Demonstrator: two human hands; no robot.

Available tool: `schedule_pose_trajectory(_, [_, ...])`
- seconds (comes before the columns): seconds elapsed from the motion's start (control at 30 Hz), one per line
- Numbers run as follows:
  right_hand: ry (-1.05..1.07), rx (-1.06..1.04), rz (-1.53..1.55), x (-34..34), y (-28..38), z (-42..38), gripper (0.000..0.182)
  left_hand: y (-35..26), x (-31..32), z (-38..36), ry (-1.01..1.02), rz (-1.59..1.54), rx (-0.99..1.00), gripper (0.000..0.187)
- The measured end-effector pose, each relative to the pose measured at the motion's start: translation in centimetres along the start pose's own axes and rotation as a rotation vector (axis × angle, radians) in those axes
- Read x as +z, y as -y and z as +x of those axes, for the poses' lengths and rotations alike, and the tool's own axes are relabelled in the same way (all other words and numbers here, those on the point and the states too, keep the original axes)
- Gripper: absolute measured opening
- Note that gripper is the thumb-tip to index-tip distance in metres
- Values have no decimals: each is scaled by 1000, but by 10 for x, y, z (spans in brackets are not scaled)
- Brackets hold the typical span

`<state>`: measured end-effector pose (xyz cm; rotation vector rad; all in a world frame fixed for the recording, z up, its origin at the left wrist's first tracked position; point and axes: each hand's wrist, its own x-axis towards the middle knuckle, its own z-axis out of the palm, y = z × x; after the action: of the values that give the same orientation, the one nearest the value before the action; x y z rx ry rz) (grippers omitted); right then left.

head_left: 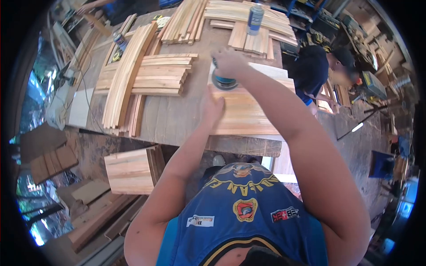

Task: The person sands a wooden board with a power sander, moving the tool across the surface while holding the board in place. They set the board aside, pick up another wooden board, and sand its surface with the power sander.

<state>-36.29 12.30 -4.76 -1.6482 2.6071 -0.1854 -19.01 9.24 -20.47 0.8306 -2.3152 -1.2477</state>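
Observation:
A pale wooden board (248,111) lies flat on the workbench in front of me. My right hand (231,64) is closed over the top of a teal and dark round sander (224,83), whose pad rests on the board's far left part. At the board's left edge, my left hand (214,106) grips it, the thumb on top and the fingers along the side. My right forearm crosses above the board and hides some of it.
Stacks of wooden slats (164,73) cover the left and far bench (164,122). A blue spray can (254,20) stands on slats; another can (119,41) is at left. Glued panels (128,170) lean below the bench. A co-worker (310,71) bends at right.

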Motion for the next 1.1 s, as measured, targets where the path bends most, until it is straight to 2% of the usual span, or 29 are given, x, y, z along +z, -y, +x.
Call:
schedule_pose_trajectory(0.07, [-25,-12,1,11,7,12,50,5,5,0,-51,-151,-19,93])
schedule_pose_trajectory(0.13, [-96,-26,34,27,9,19,47,17,9,5,-157,-36,64,95])
schedule_pose_trajectory(0.2, [-97,-4,92,30,17,21,45,20,10,11,-172,19,-24,99])
schedule_pose_trajectory(0.27, [-105,20,130,29,22,25,43,53,7,42,-232,151,219,97])
schedule_pose_trajectory(0.33, [-113,33,146,22,27,12,42,18,0,57,-294,37,349,93])
schedule_pose_trajectory(0.4, [-103,78,135,12,30,5,42,-17,-13,71,-87,-77,269,80])
schedule_pose_trajectory(0.6, [-78,128,19,1,15,-12,46,-32,21,102,60,-158,356,79])
schedule_pose_trajectory(0.7, [-64,176,42,-5,6,-25,46,-31,31,102,125,-174,376,78])
schedule_pose_trajectory(0.77, [-131,154,70,-6,-5,-35,44,-34,47,101,177,-191,387,78])
schedule_pose_trajectory(0.87, [-73,204,56,-4,-19,-39,42,-31,65,108,274,-219,408,78])
schedule_pose_trajectory(1.1, [-99,302,103,-1,-45,-58,36,-23,107,99,511,-337,501,77])
